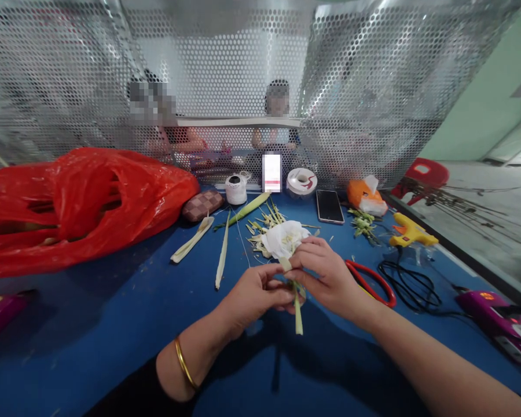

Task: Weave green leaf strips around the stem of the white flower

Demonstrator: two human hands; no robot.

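Note:
My left hand [254,295] and my right hand [325,275] meet over the blue table [113,324], both pinched closed on a white flower [286,238] with a pale green stem [297,315] that hangs down between them. The left fingers grip the stem just under the bloom; the right fingers wrap the base of the petals. A gold bangle sits on my left wrist. Cut leaf strips [222,255] and green trimmings [264,223] lie just beyond the hands.
A red plastic bag [78,202] fills the left. Red-handled scissors [371,284], a yellow glue gun [410,231] with black cord, a phone [329,205], thread spool [235,189] and tape roll [301,182] lie around. Two people sit behind the perforated metal screen [373,104].

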